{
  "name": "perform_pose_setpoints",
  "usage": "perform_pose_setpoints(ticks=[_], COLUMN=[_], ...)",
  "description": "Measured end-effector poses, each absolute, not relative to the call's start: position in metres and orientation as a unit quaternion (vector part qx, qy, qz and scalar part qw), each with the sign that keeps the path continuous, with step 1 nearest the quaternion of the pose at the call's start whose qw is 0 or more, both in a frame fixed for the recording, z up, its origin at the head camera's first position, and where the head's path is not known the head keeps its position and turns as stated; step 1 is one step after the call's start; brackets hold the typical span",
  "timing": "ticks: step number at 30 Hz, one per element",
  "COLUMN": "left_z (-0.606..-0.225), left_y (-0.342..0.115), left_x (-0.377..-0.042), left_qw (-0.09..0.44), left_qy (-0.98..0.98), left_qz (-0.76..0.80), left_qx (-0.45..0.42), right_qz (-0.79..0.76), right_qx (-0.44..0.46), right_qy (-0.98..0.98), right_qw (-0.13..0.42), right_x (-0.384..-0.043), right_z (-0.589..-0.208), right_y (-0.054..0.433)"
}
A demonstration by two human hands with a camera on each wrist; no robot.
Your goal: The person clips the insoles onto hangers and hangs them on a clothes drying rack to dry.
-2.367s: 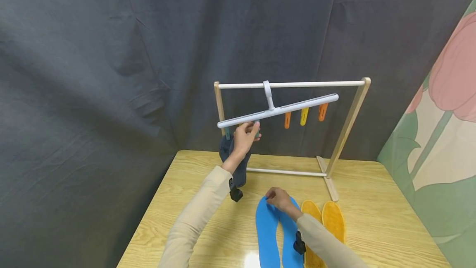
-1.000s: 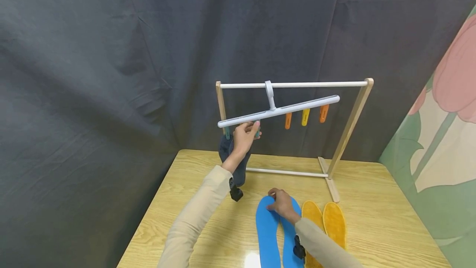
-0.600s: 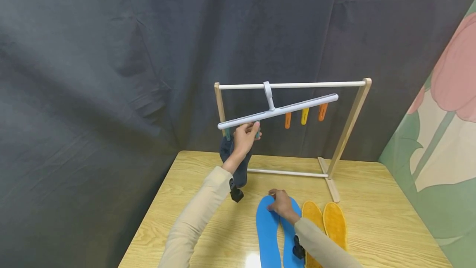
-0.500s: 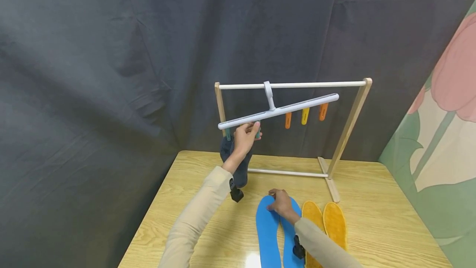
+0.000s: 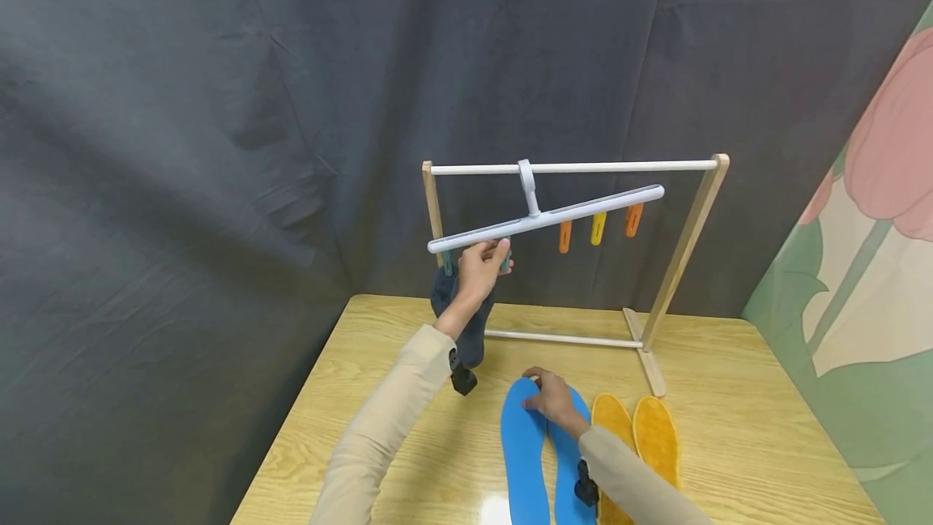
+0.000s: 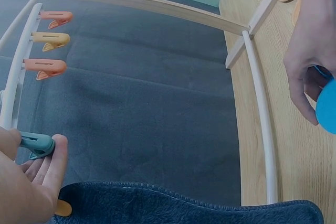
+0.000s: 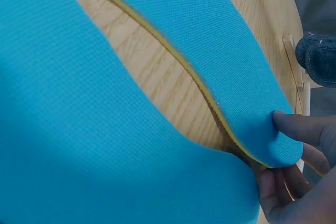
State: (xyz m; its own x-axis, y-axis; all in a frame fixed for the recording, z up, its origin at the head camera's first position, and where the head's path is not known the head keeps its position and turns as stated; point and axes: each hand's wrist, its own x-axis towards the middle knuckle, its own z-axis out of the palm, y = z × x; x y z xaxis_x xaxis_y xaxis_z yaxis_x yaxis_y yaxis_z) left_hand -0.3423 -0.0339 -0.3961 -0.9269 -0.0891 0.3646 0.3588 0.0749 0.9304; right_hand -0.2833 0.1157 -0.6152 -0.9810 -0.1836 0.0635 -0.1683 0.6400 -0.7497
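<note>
My left hand (image 5: 477,272) pinches a teal clip (image 6: 38,144) under the white hanger (image 5: 547,219), thumb on one side and fingers on the other. Beside its wrist hang dark blue insoles (image 5: 470,343), held by clips at the hanger's left end and partly hidden by the hand. Down at the table, my right hand (image 5: 552,397) pinches the far end of the left blue insole (image 5: 523,444). In the right wrist view the thumb lies on top of that insole (image 7: 231,72) and the fingers curl beneath its yellow-edged underside. A second blue insole (image 7: 105,145) lies alongside, partly under the right forearm.
Orange (image 5: 564,236), yellow (image 5: 598,228) and orange (image 5: 634,219) clips hang from the hanger's right half. The hanger hooks over the rail of a wooden rack (image 5: 681,258). Two orange-yellow insoles (image 5: 656,440) lie on the table (image 5: 758,420), right of the blue ones.
My right hand has shifted slightly right and now grips the left blue insole's far end, which has edged up a little. The left hand stays at the teal clip.
</note>
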Motion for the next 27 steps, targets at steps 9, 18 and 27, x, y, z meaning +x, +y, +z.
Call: perform_pose_setpoints(ticks=[9,18,27], left_z=[-0.396,-0.398,-0.396], left_y=[-0.034,-0.037,-0.037], left_x=[-0.343,-0.344,-0.342], left_qw=[0.162,0.16,0.195], left_qy=[-0.717,-0.722,-0.761], left_qz=[-0.671,-0.666,-0.612], left_qx=[-0.095,-0.096,-0.09], right_qz=[-0.429,-0.436,-0.472], right_qx=[-0.084,-0.082,-0.094], right_qy=[0.9,0.896,0.876], right_qw=[0.015,0.009,-0.008], right_x=[-0.281,-0.278,-0.278], right_z=[-0.612,-0.607,-0.6], right_y=[0.116,0.117,0.118])
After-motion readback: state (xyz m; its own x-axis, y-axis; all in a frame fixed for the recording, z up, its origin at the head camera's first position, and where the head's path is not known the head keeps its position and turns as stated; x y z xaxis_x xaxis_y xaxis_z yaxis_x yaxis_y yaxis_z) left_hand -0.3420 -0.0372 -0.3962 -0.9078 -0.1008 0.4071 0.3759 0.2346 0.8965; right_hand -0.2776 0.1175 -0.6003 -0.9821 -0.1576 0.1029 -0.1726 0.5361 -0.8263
